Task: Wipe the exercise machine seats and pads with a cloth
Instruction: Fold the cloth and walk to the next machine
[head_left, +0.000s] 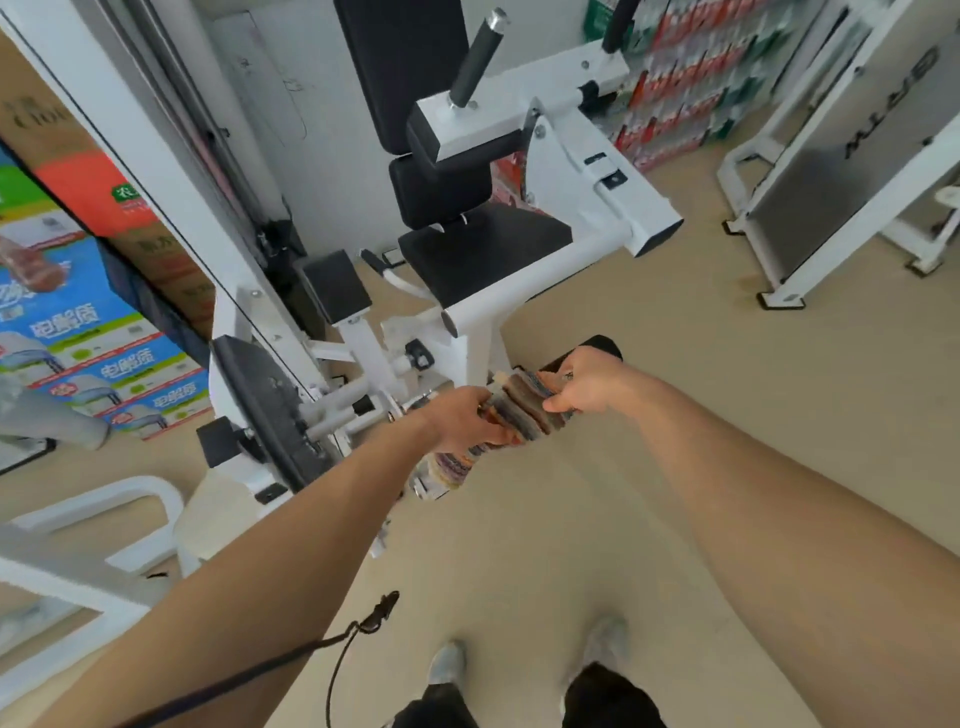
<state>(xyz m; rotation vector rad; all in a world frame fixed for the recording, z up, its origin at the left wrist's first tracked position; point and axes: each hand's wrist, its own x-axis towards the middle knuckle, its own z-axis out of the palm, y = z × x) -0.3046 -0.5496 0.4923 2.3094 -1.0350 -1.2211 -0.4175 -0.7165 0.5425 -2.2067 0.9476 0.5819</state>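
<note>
you hold the striped cloth (519, 410) between both hands in the middle of the frame. your left hand (465, 421) grips its lower left part with curled fingers, and your right hand (584, 384) pinches its upper right edge. a loose end hangs below your left hand. the black seat (483, 254) and back pad (395, 67) of the white exercise machine (597, 187) sit above, in the upper centre. stacked boxes (78, 312) fill the left edge.

A beige floor (701, 415) is running underfoot. Printed cartons (78, 322) are sitting stacked at left. Red-and-green packs (675, 78) are lining the back.
</note>
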